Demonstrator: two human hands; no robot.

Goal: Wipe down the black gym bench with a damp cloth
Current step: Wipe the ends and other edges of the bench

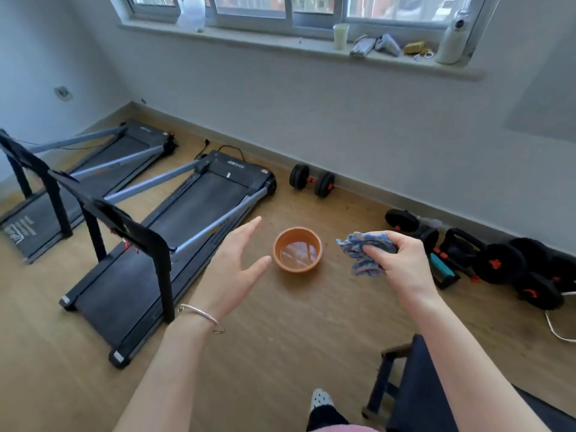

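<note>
Clamped in R hand (402, 263) — crumpled blue-and-white fabric cloth (363, 254), bunched, up off the floor (280, 338). L hand (237, 263) spread flat, holding nothing. Between them, on the floor: round orange bowl (297, 269) w/ clear water. Bottom right, under R forearm: black padded gym bench (417, 385), cut off by frame edge — only one end visible.

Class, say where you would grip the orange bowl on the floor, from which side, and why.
Take the orange bowl under its rim on opposite sides, coming from above: it stands upright, holds water and shows no handle, so a level hold likely avoids spilling.
</note>
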